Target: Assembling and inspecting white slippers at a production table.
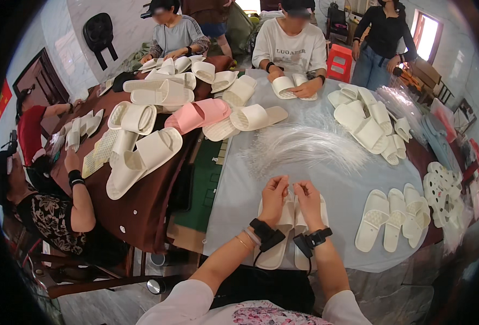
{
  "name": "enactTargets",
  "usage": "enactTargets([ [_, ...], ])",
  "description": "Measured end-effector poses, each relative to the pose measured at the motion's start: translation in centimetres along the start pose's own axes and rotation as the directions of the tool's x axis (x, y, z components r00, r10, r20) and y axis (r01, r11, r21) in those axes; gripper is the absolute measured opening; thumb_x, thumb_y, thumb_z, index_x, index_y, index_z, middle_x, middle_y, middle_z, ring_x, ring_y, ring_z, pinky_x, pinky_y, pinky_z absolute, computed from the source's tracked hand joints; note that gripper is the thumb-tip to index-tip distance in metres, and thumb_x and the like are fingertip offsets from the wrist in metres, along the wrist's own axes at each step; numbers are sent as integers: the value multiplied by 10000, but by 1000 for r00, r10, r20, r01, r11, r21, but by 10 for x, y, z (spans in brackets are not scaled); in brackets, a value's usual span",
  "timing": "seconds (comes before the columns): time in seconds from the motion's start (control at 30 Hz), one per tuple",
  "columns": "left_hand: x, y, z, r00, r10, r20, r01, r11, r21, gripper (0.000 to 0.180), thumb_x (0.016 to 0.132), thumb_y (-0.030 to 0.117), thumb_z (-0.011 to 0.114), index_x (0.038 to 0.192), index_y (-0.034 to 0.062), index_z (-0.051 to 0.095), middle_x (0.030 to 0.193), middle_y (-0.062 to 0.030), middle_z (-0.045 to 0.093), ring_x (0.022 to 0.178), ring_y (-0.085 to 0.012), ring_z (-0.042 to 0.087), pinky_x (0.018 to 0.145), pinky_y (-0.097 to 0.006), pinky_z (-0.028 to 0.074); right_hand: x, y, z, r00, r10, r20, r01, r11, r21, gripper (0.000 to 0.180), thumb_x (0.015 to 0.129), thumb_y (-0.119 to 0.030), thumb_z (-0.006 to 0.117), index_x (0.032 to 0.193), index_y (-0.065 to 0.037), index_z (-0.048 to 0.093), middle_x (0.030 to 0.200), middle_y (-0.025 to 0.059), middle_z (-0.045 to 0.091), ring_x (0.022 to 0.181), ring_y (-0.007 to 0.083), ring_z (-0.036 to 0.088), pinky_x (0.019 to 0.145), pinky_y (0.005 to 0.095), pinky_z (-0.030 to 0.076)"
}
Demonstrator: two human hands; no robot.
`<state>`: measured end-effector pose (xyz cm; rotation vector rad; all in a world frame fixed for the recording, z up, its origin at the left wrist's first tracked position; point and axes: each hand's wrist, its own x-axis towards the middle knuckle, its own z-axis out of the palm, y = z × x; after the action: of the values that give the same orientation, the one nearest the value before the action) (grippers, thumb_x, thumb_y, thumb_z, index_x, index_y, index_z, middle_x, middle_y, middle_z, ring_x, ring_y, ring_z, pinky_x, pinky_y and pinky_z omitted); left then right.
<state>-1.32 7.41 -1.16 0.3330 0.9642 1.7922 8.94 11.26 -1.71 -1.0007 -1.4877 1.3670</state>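
A red flag-like sign [3, 99] hangs on the wall at far left. Both hands, the left hand [274, 196] and right hand [307, 199], are curled shut, pinching the top of a pair of white slippers [286, 238] (lying side by side). The pair's long axis runs toward the person, on the grey table [337, 179]'s near edge.

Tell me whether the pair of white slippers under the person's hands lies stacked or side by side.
Side by side: the white slippers lie flat next to each other, both hands resting on their front ends.
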Motion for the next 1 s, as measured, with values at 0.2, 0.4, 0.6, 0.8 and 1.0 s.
enactTargets([
  [0.2, 0, -1, 1, 989, 7, 149, -34, 983, 178, 146, 829, 170, 602, 886, 40, 566, 715, 30, 517, 595, -40, 397, 518, -177, 323, -1, -5, 1, 1000, 2, -17, -3, 1000, -17, 141, 855, -129, 533, 895, 4, 555, 767, 21, 563, 692, 80, 491, 631, 222, 409],
  [0.4, 0, -2, 0, 1000, 28, 2, -28, 998, 57, 151, 833, 173, 599, 879, 33, 562, 710, 32, 508, 593, -40, 390, 525, -176, 324, 2, 2, 2, 999, -36, 12, 36, 999, -18, 152, 853, -138, 537, 898, 6, 560, 764, 26, 570, 679, 85, 498, 625, 228, 415],
  [0.6, 2, -2, 0, 999, 11, 41, -15, 997, 79, 149, 825, 167, 611, 881, 41, 553, 704, 30, 493, 590, -43, 402, 523, -175, 327, 1, 0, 1, 1000, -8, -6, 8, 1000, -30, 159, 849, -145, 544, 889, 8, 561, 746, 21, 568, 665, 82, 494, 620, 225, 413],
  [0.8, 1, -2, -1, 1000, 8, 14, -9, 999, 48, 151, 828, 170, 610, 884, 44, 550, 703, 31, 492, 592, -44, 407, 527, -176, 333, 1, 2, 2, 1000, -9, -10, 9, 1000, 3, 158, 848, -151, 547, 889, 1, 558, 731, 11, 550, 660, 81, 482, 615, 223, 409],
  [1.0, 2, -1, 0, 1000, 14, 27, -14, 1000, -2, 157, 832, 189, 608, 876, 49, 553, 699, 39, 488, 582, -39, 399, 518, -172, 327, 2, 5, 4, 999, -49, 7, 50, 997, -51, 157, 848, -156, 548, 892, -6, 557, 729, 7, 544, 659, 77, 480, 609, 219, 405],
])
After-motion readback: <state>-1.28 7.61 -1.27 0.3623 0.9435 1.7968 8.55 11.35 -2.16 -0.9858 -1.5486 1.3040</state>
